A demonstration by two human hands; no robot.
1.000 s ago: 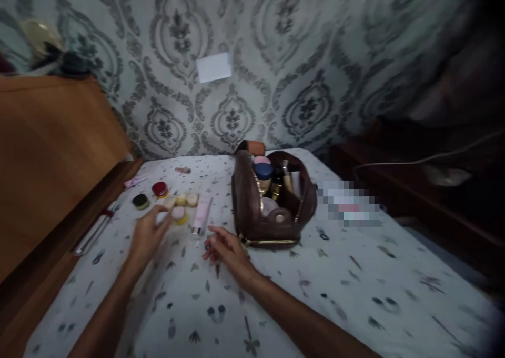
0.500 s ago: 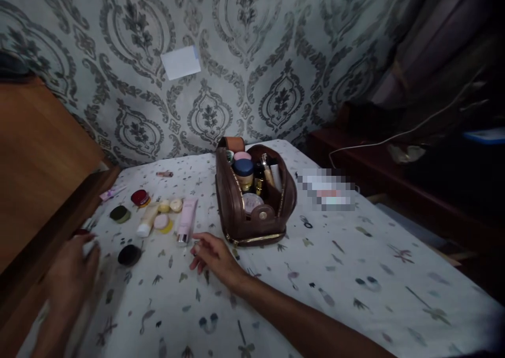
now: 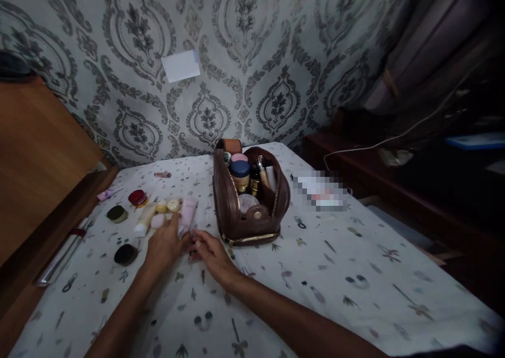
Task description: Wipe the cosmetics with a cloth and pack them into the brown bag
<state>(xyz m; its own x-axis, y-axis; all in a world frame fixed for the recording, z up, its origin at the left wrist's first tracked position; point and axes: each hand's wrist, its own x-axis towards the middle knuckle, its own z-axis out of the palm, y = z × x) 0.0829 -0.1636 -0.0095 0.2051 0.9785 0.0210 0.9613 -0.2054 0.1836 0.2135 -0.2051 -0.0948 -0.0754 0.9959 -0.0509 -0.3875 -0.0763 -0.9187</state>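
My left hand [image 3: 163,247] has its fingers and thumb closed about the lower end of a pink squeeze tube [image 3: 188,211], hiding the tube's cap. My right hand [image 3: 215,258] rests on the patterned sheet close beside it, fingers loosely bent and apart, holding nothing visible. Left of the pink tube lie a cream tube [image 3: 144,221], a small pink-lidded jar [image 3: 158,221] and two little yellowish jars, one being a pale jar [image 3: 173,205]. A brown cosmetic bag [image 3: 252,226] stands unzipped to the right, with a blue-lidded jar [image 3: 240,169] and several other cosmetics inside.
On the left are a red jar [image 3: 138,197], an olive-lidded jar [image 3: 117,214], a black lid or jar [image 3: 125,254] and a long silvery item [image 3: 63,255] by the edge. A small tube [image 3: 162,174] lies farther back. A blurred-out item [image 3: 321,190] lies right of the bag.
My left hand has moved right from the silvery item at the left edge to the pink tube, leaving that item on the sheet. My right hand has barely moved.
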